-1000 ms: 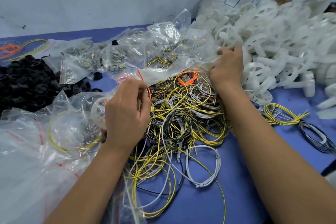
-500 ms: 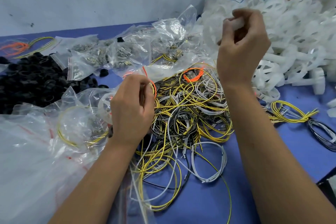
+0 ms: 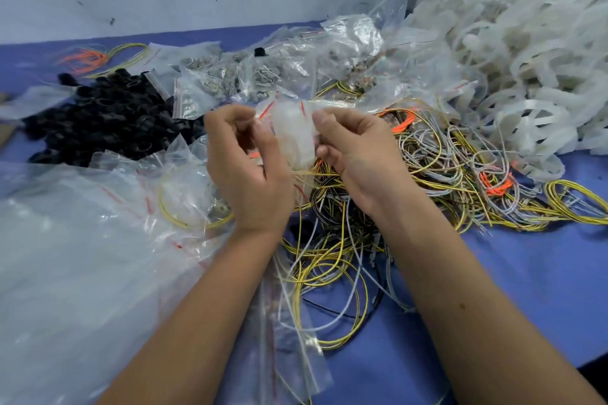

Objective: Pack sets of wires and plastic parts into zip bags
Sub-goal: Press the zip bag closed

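both hands, left hand (image 3: pixel 250 168) and right hand (image 3: pixel 355 158), pinch 1 zip bag (image 3: pixel 292 131) with curled fingers; its thin mouth could slip and spill.

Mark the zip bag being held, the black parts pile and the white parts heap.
zip bag (image 3: pixel 292 131), head view, clear middle panel.
black parts pile (image 3: pixel 108 115), head view, pile centre.
white parts heap (image 3: pixel 526 76), head view, heap middle.

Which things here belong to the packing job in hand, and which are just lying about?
In use:
- left hand and right hand, both holding the zip bag
- white plastic part at the bag
- wire pile
- white plastic parts heap

Lying about:
- black rings
- filled small bags
- orange wire bundle, far left
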`<state>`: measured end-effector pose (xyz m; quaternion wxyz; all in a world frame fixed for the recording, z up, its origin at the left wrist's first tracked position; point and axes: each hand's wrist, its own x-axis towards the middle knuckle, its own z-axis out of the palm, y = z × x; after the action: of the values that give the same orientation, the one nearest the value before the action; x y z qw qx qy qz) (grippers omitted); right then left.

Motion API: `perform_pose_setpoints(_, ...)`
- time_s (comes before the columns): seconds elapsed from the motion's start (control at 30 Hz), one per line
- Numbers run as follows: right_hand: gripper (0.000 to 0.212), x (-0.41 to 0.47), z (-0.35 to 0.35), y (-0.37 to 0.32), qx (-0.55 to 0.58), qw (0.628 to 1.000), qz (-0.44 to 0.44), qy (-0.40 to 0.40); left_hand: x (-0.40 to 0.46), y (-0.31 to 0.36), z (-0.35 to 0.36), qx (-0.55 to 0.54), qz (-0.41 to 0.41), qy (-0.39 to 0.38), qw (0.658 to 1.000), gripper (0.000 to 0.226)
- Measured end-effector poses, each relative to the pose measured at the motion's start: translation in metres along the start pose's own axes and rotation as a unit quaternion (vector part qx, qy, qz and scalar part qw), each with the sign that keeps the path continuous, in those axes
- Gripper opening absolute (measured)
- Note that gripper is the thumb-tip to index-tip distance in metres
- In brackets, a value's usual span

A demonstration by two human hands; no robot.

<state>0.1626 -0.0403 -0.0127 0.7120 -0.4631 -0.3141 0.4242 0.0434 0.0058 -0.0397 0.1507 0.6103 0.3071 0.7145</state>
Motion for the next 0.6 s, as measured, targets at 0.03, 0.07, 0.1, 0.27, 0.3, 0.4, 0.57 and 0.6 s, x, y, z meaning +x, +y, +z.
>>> perform_pose_setpoints(0.03,0.004,-0.001,0.001,0.002,-0.027,1.000,-0.007,0.011,0.001,0.000,-0.001,-0.002,0.003,0.004,1.000,0.011)
perform_pose_setpoints(0.07,0.003,-0.002,0.003,0.003,-0.049,0.999,-0.015,0.013,0.001,0.001,-0.002,0.001,0.010,0.000,1.000,0.012)
perform_pose_setpoints(0.1,0.006,-0.004,0.005,0.005,-0.080,0.996,-0.031,0.012,0.001,0.001,-0.003,0.010,0.024,-0.011,1.000,0.011)
perform_pose_setpoints(0.27,0.012,-0.008,0.010,0.008,-0.209,0.972,-0.105,-0.035,-0.001,0.013,-0.004,0.054,0.161,-0.100,0.980,0.009)
perform_pose_setpoints(0.3,0.011,-0.010,0.011,0.007,-0.187,0.975,-0.108,-0.055,-0.001,0.016,-0.003,0.051,0.179,-0.108,0.977,0.009)
perform_pose_setpoints(0.4,0.003,-0.018,0.016,0.004,-0.148,0.976,-0.112,-0.112,0.000,0.024,-0.001,0.041,0.205,-0.120,0.971,0.007)
perform_pose_setpoints(0.57,0.031,-0.018,0.020,0.001,-0.302,0.934,-0.148,-0.117,0.007,0.038,-0.002,-0.008,0.190,-0.126,0.974,0.020)
perform_pose_setpoints(0.6,0.029,-0.018,0.023,0.000,-0.348,0.919,-0.154,-0.105,0.008,0.040,-0.002,-0.018,0.192,-0.130,0.973,0.021)
